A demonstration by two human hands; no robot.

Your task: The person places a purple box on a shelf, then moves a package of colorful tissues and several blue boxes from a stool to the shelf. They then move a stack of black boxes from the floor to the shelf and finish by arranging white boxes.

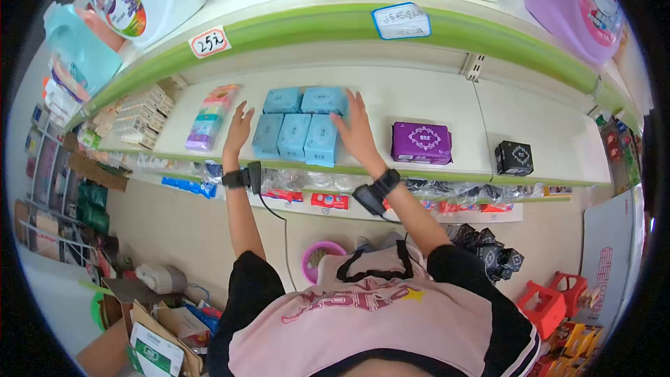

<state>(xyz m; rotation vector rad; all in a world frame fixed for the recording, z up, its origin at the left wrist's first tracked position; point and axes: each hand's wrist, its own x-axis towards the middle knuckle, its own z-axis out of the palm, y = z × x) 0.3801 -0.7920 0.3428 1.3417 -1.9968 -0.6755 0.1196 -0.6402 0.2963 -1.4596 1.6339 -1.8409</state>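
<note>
Several light blue packs (pixel 296 126) lie side by side in two rows on a white store shelf (pixel 447 101). My right hand (pixel 354 129) rests flat against the right end of the blue packs, fingers spread. At the left end of the same packs, my left hand (pixel 239 129) is raised with open fingers, close to them but holding nothing. Both wrists carry a black strap with a small device.
A multicoloured pack (pixel 211 115) lies left of the blue ones, stacked beige boxes (pixel 139 115) farther left. A purple pack (pixel 421 142) and a black box (pixel 514 158) sit to the right. Detergent bottles stand on the shelf above. Cardboard boxes, a pink basin and red stools are on the floor.
</note>
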